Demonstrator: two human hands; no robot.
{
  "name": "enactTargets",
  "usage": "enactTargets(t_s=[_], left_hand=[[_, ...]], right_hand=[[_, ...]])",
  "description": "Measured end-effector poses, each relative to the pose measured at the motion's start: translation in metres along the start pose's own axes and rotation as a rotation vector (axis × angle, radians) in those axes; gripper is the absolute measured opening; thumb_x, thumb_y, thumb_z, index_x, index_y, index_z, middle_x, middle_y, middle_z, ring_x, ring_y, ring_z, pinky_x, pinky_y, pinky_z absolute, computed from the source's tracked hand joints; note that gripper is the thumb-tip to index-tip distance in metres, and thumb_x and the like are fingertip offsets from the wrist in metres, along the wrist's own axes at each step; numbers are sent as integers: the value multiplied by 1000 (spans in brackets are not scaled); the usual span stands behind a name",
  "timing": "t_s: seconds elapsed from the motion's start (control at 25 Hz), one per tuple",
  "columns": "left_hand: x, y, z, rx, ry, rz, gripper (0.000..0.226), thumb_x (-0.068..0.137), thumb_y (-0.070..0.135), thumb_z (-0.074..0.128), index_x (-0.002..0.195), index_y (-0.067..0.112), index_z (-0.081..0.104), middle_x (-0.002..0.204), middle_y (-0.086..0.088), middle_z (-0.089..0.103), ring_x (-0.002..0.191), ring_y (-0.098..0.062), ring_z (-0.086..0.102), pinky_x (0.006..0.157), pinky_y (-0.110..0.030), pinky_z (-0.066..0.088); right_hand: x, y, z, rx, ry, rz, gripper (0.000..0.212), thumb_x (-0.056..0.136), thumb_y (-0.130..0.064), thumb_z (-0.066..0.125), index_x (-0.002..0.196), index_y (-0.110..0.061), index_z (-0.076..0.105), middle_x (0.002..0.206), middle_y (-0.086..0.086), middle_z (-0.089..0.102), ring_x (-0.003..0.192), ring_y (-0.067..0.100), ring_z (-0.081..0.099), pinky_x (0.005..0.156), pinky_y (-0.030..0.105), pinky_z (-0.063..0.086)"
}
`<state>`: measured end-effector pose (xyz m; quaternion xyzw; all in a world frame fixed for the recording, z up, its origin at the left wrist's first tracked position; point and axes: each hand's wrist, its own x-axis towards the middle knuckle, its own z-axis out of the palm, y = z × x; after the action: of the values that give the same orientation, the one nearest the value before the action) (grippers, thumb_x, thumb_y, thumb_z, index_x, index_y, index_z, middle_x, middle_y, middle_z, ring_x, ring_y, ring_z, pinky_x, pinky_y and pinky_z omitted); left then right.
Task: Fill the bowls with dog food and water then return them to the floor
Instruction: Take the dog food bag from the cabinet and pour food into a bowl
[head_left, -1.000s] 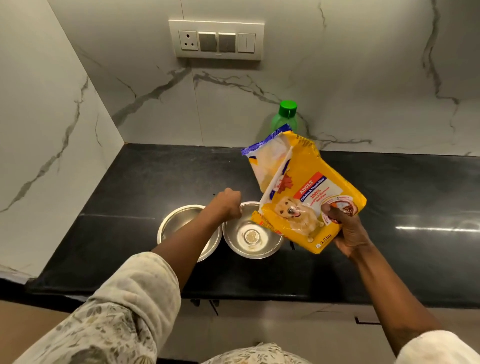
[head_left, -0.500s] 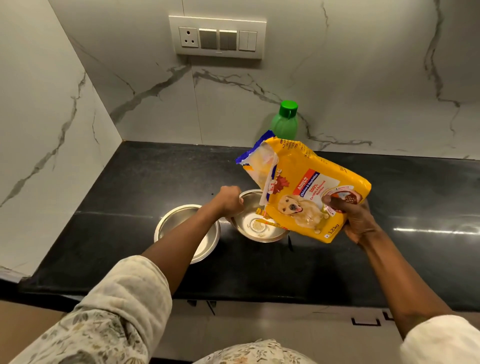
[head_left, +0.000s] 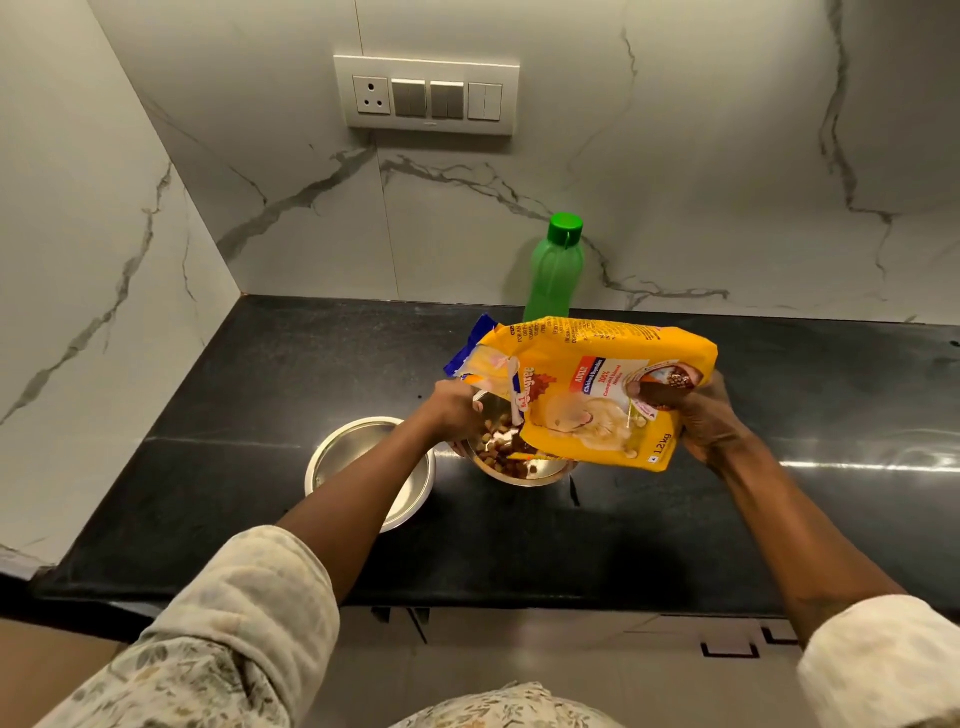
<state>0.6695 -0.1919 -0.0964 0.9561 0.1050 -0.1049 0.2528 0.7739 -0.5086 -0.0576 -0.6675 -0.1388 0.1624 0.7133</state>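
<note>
Two steel bowls stand on the black counter (head_left: 208, 467). The left bowl (head_left: 358, 457) has nothing in it. The right bowl (head_left: 514, 475) holds brown kibble (head_left: 498, 449) and is partly hidden by the yellow dog food bag (head_left: 587, 395). The bag lies tipped almost flat, its open mouth to the left over the right bowl. My right hand (head_left: 706, 421) grips the bag's bottom end. My left hand (head_left: 454, 410) holds the right bowl's left rim, just under the bag's mouth. A green bottle (head_left: 555, 270) with its cap on stands behind the bag against the wall.
Marble walls close the counter at the back and on the left, meeting in a corner. A switch panel with a socket (head_left: 426, 96) is on the back wall. The counter's front edge (head_left: 519, 597) runs below the bowls, with cabinet fronts (head_left: 571, 654) beneath.
My right hand has tipped the bag further over toward the left. Kibble now lies in the right bowl, which was bare before. My left hand stays at that bowl's rim.
</note>
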Motion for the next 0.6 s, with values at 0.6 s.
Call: enactTargets(t_s=[0.6], left_hand=[[-8,-1,10,-145,8,-127,26,102,17,54,122,4,63,116,-17,69,107,-31,69,93,-43,61]], right_hand=[[5,-23,-6,30,32,-52,58,68,-2,82,125,-9,71,118,12,78,108,34,75,87,49,65]])
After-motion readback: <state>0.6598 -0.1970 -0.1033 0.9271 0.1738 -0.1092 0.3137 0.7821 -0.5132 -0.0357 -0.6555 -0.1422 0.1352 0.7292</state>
